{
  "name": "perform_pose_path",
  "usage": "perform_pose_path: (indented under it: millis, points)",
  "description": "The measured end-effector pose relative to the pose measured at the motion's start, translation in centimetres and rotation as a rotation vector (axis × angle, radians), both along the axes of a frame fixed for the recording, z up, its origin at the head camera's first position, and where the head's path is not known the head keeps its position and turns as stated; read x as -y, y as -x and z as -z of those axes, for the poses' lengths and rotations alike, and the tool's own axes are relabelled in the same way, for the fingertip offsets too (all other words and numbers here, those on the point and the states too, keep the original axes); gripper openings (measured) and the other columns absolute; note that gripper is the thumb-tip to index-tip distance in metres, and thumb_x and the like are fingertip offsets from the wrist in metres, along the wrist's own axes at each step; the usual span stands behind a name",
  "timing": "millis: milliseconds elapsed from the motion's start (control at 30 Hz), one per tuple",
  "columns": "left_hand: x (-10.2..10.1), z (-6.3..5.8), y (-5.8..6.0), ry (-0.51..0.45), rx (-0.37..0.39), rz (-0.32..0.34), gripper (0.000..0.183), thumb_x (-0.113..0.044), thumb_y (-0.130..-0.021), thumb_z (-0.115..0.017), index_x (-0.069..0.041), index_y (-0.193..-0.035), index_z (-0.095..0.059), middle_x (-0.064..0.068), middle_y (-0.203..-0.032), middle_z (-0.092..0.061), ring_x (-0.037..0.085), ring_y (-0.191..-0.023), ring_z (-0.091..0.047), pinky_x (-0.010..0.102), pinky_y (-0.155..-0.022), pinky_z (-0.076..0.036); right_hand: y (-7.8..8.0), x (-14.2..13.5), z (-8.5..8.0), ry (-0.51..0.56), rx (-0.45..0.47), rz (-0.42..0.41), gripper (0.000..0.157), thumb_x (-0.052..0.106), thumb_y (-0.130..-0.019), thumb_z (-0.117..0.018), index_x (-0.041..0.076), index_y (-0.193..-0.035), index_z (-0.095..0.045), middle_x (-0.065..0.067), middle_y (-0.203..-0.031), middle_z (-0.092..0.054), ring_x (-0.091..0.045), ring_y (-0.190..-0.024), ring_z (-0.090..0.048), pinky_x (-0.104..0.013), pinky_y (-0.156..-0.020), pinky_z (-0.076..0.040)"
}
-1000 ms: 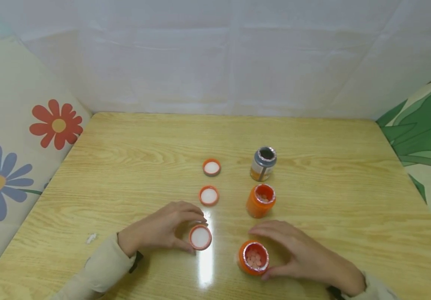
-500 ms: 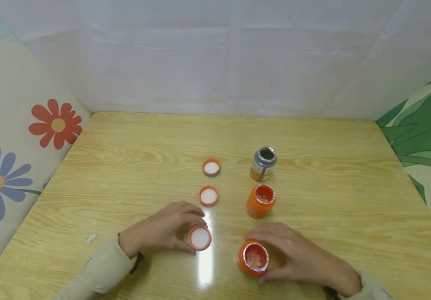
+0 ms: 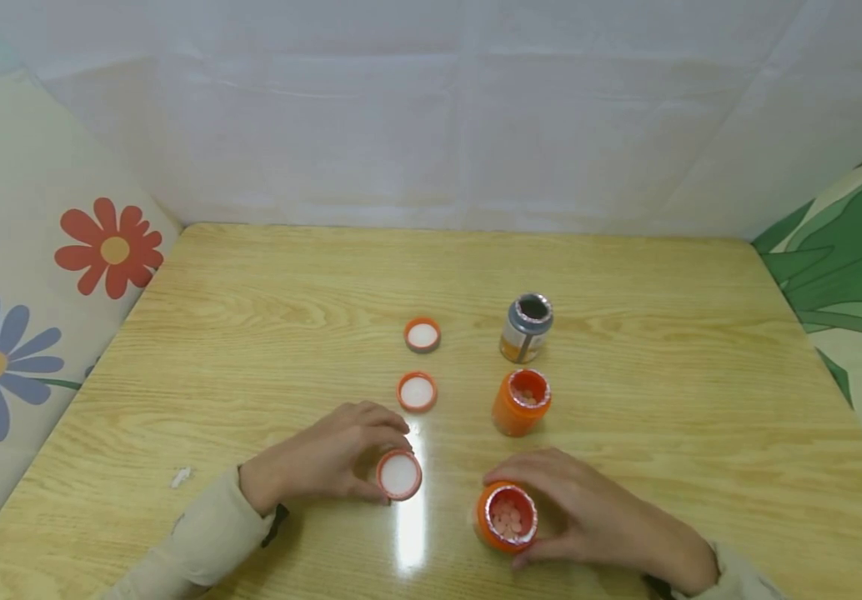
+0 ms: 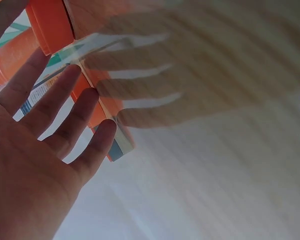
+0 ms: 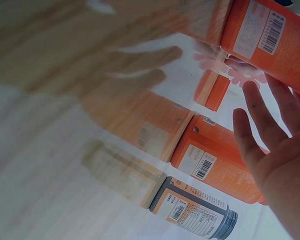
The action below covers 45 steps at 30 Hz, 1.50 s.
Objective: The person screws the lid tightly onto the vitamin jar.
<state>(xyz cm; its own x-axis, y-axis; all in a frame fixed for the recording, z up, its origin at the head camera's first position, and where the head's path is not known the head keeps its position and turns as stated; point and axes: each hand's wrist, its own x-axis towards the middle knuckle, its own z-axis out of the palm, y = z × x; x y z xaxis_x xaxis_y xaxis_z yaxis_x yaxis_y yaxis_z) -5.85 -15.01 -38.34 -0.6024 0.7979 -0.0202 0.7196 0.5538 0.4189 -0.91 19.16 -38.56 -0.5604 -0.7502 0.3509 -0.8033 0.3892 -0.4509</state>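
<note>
My left hand [image 3: 341, 454] rests on the table with thumb and forefinger on either side of an orange screw cap [image 3: 399, 475], whose white lining faces up. The other fingers spread out past that cap [image 4: 50, 27] in the left wrist view. To the right, my right hand [image 3: 581, 517] holds an open orange pill bottle [image 3: 506, 537] between thumb and fingers. Pinkish tablets [image 3: 508, 518] show inside it. The bottle [image 5: 280, 45] stands upright on the table, and a fingertip touches its side in the right wrist view.
Beyond my right hand stand another open orange bottle [image 3: 519, 412] with tablets and an open grey bottle [image 3: 524, 337]. Left of them lie an orange cap [image 3: 417, 392] and a grey-and-orange cap [image 3: 423, 336], linings up. A white scrap [image 3: 181, 477] lies on the glossy table [image 3: 288, 275].
My right hand has shifted slightly left, and its fingers have come in against the orange pill bottle. The left hand and its cap have hardly moved.
</note>
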Motion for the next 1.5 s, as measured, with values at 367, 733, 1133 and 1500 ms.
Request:
perform_pose_path:
  millis: [367,733,1133,1500]
  points:
    - [0.01,-0.13,-0.04,-0.039,0.008,-0.012,0.055,-0.04,-0.074,-0.084,-0.018,-0.121,-0.066,-0.007,-0.123,-0.066,0.015,-0.118,-0.058,0.043,-0.101,-0.046,-0.02,0.01,0.21,0.023,-0.024,-0.03,0.075,0.047,-0.072,-0.085,0.018,-0.135,-0.056,0.006,-0.124,-0.065,-0.015,-0.113,-0.06,-0.022,-0.106,-0.038]
    - [-0.12,-0.44,-0.11,-0.058,0.024,-0.024,0.047,-0.031,-0.076,-0.083,-0.021,-0.119,-0.067,-0.012,-0.116,-0.068,0.009,-0.112,-0.062,0.039,-0.1,-0.047,0.03,-0.12,0.53,0.02,-0.032,-0.047,0.073,0.033,-0.072,-0.087,0.017,-0.135,-0.055,0.004,-0.124,-0.065,-0.016,-0.113,-0.06,-0.021,-0.106,-0.036]
    - [-0.09,-0.39,0.09,-0.172,-0.032,0.013,0.046,-0.026,-0.075,-0.083,-0.02,-0.118,-0.065,-0.011,-0.113,-0.069,0.006,-0.103,-0.064,0.031,-0.089,-0.053,0.14,0.07,0.27,0.003,-0.019,-0.012,0.06,0.04,-0.083,-0.078,0.019,-0.134,-0.056,0.008,-0.125,-0.065,-0.011,-0.112,-0.06,-0.015,-0.105,-0.035]
    - [-0.08,-0.3,-0.07,-0.237,-0.043,0.034,0.05,-0.022,-0.075,-0.082,-0.02,-0.12,-0.061,-0.012,-0.116,-0.065,0.006,-0.102,-0.061,0.029,-0.086,-0.052,0.28,0.29,-0.05,-0.025,0.005,0.043,0.059,0.039,-0.081,-0.081,0.021,-0.132,-0.057,0.011,-0.121,-0.066,-0.01,-0.109,-0.062,-0.029,-0.094,-0.048]
